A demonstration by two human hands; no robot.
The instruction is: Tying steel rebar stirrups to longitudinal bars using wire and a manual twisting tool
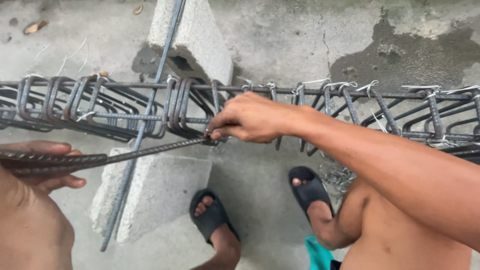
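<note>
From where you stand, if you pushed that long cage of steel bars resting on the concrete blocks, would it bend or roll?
The rebar cage would probably stay stiff, since wire ties bind its loops to long ribbed bars. It likely feels heavy, being all steel. It seems unlikely to roll, though it might slide on the concrete block.

Dark ribbed steel rebar cage [200, 107], thin shiny tie wire [345, 85], rough grey concrete blocks [192, 42], matt stained concrete floor [280, 40].
</note>
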